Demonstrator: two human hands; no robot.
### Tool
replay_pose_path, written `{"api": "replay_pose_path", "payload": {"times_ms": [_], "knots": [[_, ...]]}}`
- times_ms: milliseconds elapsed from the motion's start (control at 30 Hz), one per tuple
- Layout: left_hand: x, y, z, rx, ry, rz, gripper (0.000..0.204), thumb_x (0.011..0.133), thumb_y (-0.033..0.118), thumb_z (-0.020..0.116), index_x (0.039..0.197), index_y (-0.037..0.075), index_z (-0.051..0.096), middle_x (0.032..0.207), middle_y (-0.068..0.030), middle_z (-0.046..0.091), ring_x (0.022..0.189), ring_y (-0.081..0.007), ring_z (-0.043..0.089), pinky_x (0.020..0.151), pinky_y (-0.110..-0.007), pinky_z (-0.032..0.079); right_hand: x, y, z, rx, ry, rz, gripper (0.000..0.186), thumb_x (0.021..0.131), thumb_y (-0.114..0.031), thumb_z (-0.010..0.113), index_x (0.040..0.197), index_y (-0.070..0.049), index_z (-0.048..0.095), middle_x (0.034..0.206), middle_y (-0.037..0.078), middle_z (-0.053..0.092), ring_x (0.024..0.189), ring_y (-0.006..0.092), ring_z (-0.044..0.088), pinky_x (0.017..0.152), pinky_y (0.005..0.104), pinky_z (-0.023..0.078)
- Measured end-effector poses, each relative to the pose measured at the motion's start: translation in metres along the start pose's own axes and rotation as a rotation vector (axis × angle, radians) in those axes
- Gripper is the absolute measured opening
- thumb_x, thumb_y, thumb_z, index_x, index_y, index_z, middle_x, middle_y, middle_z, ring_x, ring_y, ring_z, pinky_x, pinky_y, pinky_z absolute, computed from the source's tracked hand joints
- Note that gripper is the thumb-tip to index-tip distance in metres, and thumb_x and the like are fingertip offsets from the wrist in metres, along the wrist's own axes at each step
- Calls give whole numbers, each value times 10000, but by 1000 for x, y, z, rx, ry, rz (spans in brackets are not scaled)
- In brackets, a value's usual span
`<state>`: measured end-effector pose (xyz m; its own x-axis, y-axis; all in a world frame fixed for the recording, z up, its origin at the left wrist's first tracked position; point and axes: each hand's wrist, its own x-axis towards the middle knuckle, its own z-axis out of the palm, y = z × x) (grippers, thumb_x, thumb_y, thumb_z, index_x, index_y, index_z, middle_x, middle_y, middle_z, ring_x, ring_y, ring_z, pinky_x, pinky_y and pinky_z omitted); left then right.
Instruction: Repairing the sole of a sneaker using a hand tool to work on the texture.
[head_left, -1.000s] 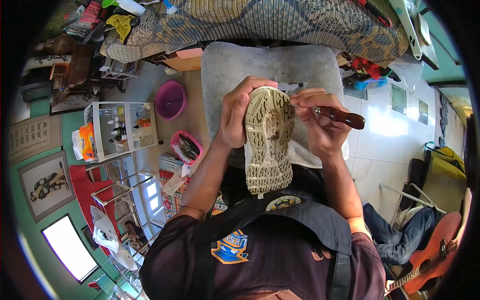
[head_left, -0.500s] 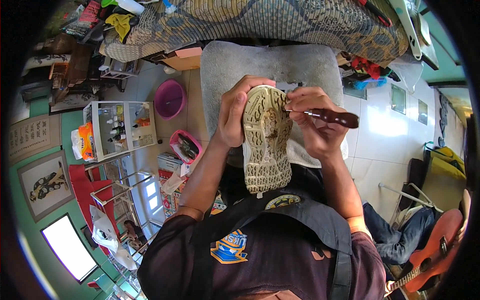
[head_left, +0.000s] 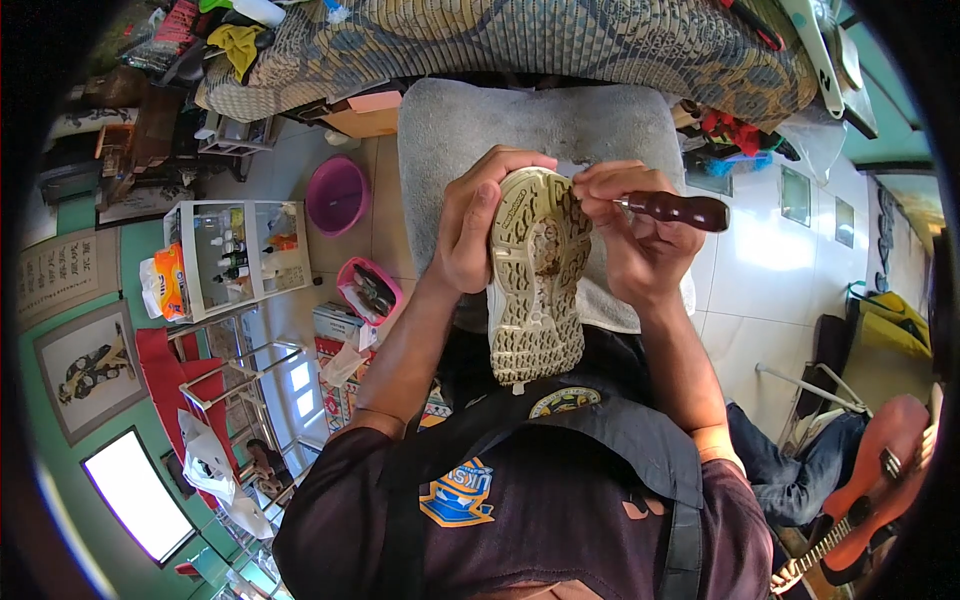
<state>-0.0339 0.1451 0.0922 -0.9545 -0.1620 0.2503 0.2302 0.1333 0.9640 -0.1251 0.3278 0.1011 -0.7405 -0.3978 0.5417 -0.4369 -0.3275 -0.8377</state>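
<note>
Both hands work at centre of the view, over the lap. L hand [head_left: 478, 235] is closed around the toe end of a sneaker [head_left: 538, 275], thumb on the near edge, fingers curled over the tip at 12 o'clock. The shoe is held sole up, its pale green-beige tread facing the camera, heel pointing to 6 o'clock toward the dark apron [head_left: 560, 470]. R hand [head_left: 635, 235] is closed in a pinch grip on a tool with a dark brown wooden handle [head_left: 685, 210]; the handle sticks out to 3 o'clock and the metal tip touches the sole edge near the toe. Tip shape is too small to tell.

Shoe looks light; rubber sole is prob. stiff but a bit flexible, upper soft. Best hold is at the toe or along the sides, as now.

Behind, at 12 o'clock, a grey towel [head_left: 540, 120]. At 9 o'clock, pink basin [head_left: 338, 195] and a white rack w/ small bottles [head_left: 240, 255].
</note>
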Motion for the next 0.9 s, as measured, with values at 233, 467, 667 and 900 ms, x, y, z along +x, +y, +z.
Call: {"api": "replay_pose_path", "payload": {"times_ms": [233,467,667,900], "knots": [[2,-2,4,4,74,117,622,1127,397,290,1231,-85,670,1088,-200,714,941,-259,719,846,-353,539,2,4,-2,40,-45,-152,195,850,169,722,993,38,702,982,131,740,950,245,739,807,311,594],[3,-1,5,2,65,124,619,1124,397,299,1225,-88,670,1098,-204,714,951,-263,714,857,-360,537,1,0,0,39,-11,-24,184,804,164,733,926,27,720,979,131,750,990,265,739,828,350,592],[-2,2,0,13,22,15,709,1103,451,260,1273,-124,639,1170,-201,695,1045,-244,697,919,-346,540,-2,-2,1,-87,-59,-102,225,744,184,718,896,20,745,1010,130,765,991,280,748,839,348,600],[0,-1,4,-16,80,95,618,1133,392,290,1224,-86,672,1101,-197,714,939,-248,713,843,-358,539,-8,-2,9,68,49,36,188,783,174,741,911,36,733,987,148,759,1017,282,743,886,365,599]]}}
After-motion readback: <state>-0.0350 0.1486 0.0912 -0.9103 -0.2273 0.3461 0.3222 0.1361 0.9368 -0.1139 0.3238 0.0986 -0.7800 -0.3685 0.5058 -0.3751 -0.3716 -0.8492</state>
